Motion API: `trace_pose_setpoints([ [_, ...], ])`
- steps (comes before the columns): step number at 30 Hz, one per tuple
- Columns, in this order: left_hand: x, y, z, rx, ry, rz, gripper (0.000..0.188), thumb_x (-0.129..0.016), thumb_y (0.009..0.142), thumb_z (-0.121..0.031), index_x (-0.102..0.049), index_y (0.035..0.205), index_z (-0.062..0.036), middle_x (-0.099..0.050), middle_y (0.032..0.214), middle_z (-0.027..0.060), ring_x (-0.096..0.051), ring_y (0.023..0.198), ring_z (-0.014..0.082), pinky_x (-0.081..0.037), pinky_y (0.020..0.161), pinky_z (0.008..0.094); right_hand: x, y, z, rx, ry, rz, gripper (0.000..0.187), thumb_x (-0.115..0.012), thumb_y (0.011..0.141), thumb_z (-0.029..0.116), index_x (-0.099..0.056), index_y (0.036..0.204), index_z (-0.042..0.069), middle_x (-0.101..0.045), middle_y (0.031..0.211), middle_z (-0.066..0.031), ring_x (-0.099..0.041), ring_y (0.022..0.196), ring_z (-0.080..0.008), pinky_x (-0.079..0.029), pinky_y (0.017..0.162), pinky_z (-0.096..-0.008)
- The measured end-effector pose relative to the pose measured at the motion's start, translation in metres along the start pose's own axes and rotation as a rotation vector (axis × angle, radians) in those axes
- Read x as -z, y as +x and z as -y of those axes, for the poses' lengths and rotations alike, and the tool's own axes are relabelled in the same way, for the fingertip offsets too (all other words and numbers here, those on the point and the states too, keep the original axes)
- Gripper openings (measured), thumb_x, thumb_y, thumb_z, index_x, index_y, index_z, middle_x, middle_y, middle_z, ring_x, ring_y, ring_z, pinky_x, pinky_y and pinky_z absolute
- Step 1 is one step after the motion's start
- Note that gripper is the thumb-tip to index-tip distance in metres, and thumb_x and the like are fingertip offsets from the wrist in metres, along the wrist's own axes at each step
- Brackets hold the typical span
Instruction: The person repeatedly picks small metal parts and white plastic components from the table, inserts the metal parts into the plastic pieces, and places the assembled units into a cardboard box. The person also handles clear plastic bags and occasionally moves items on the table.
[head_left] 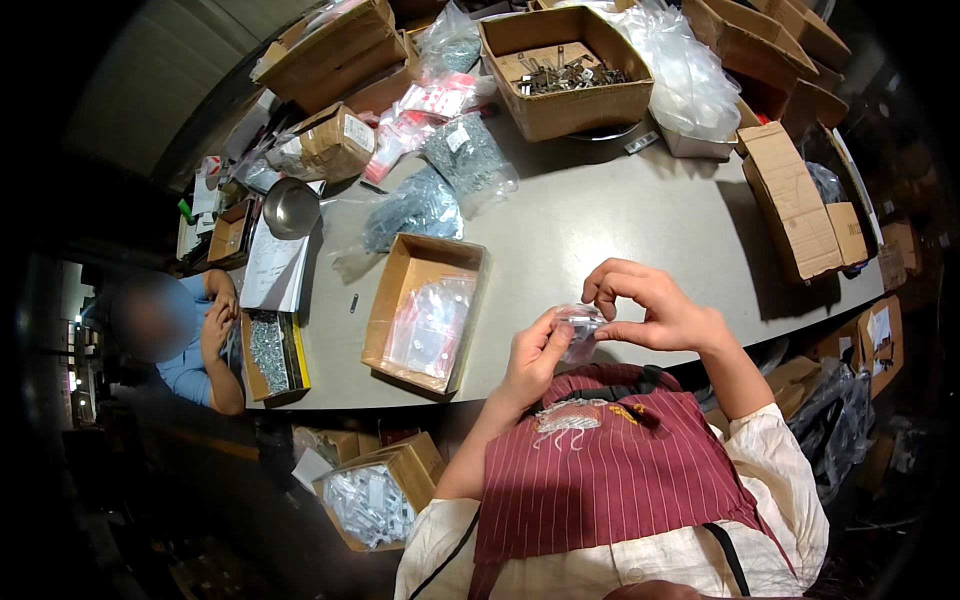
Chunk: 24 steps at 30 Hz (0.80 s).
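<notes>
In front of my chest, close to the table's near edge, is a small clear plastic bag (582,346) with something shiny and metallic-looking at its upper part. My left hand (533,358) grips the bag from the left, its thumb pressed along the side. From the right, my right hand (655,308) meets the bag's upper edge with thumb and fingertips, the fingers curled. What exactly lies inside the bag is too small to make out. Left of my hands stands an open cardboard box (470,330) holding several flat clear bags (432,325).
A carton of small metal parts (565,85) stands at the back. Bags of metal pieces (415,210) lie behind the near box. A metal bowl (291,208) rests on papers at left. There a co-worker (205,335) sits by a box of small hardware (270,352). A flapped carton (800,205) stands right.
</notes>
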<state>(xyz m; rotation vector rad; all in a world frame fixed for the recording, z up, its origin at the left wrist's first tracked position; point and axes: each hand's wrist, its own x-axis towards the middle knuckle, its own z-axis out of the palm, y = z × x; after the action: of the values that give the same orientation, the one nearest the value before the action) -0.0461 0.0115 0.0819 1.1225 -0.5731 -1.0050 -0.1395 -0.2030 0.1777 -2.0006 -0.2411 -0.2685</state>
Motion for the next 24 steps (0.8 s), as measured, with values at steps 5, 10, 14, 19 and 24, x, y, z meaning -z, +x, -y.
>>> trace_pose_setpoints([
  [5, -0.004, 0.000, 0.002, -0.004, -0.003, -0.067, 0.030, -0.045, 0.109, -0.015, -0.055, 0.131, 0.0033, -0.066, 0.116, 0.0116, -0.065, 0.102, 0.0164, -0.055, 0.086, 0.0332, 0.001, 0.005, 0.005, -0.096, -0.088, 0.095, 0.026, -0.076, 0.086, 0.010, -0.062, 0.106, 0.002, -0.067, 0.098, -0.0137, -0.067, 0.090, -0.0287, -0.054, 0.080, -0.0381],
  [10, -0.016, -0.004, -0.005, -0.070, 0.038, -0.221, 0.023, -0.050, 0.107, -0.011, -0.061, 0.121, 0.0041, -0.071, 0.108, 0.0102, -0.068, 0.096, 0.0148, -0.056, 0.083, 0.0306, -0.016, -0.003, -0.001, -0.108, -0.032, -0.057, 0.026, -0.075, 0.088, 0.005, -0.061, 0.110, 0.001, -0.067, 0.094, -0.0122, -0.068, 0.082, -0.0251, -0.054, 0.075, -0.0355],
  [14, -0.018, -0.004, -0.027, -0.294, 0.257, -0.357, 0.014, -0.059, 0.103, -0.006, -0.066, 0.111, 0.0041, -0.076, 0.100, 0.0105, -0.072, 0.091, 0.0140, -0.056, 0.081, 0.0276, -0.015, -0.004, 0.003, -0.020, -0.166, -0.133, 0.031, -0.071, 0.080, -0.005, -0.061, 0.109, 0.002, -0.065, 0.091, -0.0131, -0.066, 0.080, -0.0301, -0.053, 0.070, -0.0382],
  [19, -0.020, -0.001, -0.052, -0.433, 0.478, -0.361, 0.013, -0.060, 0.101, -0.004, -0.066, 0.109, 0.0047, -0.076, 0.101, 0.0138, -0.073, 0.092, 0.0176, -0.057, 0.083, 0.0293, -0.016, 0.003, 0.013, 0.163, -0.294, -0.180, 0.028, -0.073, 0.078, -0.010, -0.062, 0.103, 0.000, -0.064, 0.087, -0.0125, -0.066, 0.074, -0.0264, -0.053, 0.066, -0.0351],
  [24, -0.020, -0.002, -0.055, -0.496, 0.466, -0.379, 0.011, -0.063, 0.098, -0.002, -0.067, 0.107, 0.0032, -0.076, 0.102, 0.0130, -0.074, 0.093, 0.0191, -0.058, 0.082, 0.0313, -0.019, 0.003, 0.011, 0.202, -0.258, -0.206, 0.026, -0.075, 0.081, -0.010, -0.062, 0.101, -0.002, -0.065, 0.086, -0.0124, -0.066, 0.073, -0.0236, -0.053, 0.065, -0.0332],
])
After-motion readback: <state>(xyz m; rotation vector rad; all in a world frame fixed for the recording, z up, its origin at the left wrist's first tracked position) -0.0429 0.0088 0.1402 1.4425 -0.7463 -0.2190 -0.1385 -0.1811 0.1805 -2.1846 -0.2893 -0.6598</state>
